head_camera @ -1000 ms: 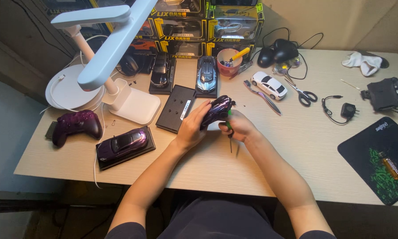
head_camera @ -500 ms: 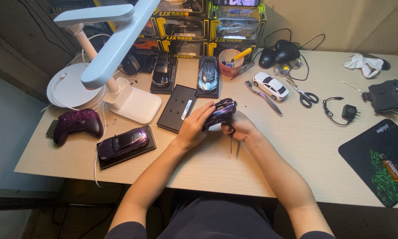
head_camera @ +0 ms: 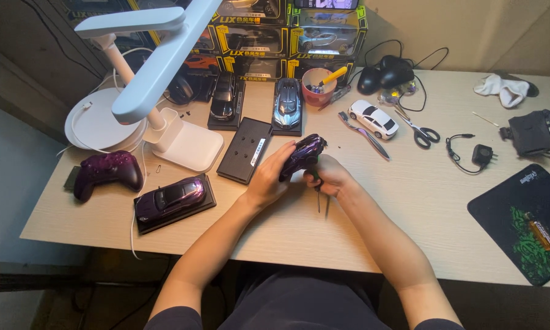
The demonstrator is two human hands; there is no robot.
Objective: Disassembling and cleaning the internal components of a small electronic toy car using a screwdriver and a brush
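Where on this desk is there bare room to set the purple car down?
Bare wood lies between the right hand and the dark mouse mat, below the scissors and the charger cable. A smaller patch lies along the front edge, right of the purple car on its base. The back row, from lamp to white car, is crowded.

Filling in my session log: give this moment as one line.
left hand: grips glossy purple toy car | right hand: holds thin screwdriver, tip down | black rectangular base: on wooden table
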